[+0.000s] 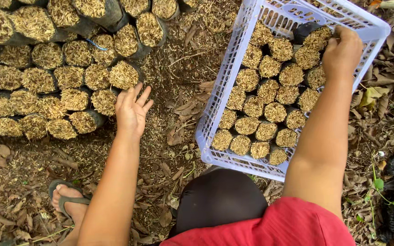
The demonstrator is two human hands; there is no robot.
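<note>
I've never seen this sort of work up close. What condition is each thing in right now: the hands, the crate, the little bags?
Left hand: open, fingers spread, empty, beside the ground bags.
Right hand: closed on a bag in the crate.
White crate: tilted, nearly full.
Ground bags: husk-filled, packed in rows.
Sandal: on the foot.

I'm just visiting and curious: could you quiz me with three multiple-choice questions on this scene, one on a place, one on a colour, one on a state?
1. Where is the right hand?
A. inside the crate, on a bag
B. on the foot
C. on the leaves

2. What colour is the crate?
A. green
B. pale blue-white
C. black

3. How is the left hand?
A. clenched on a bag
B. holding a leaf
C. open, empty, beside the ground bags

Answers: 1 A, its fingers rest on a far-corner bag; 2 B, the lattice walls show it; 3 C, the fingers are spread.
</note>
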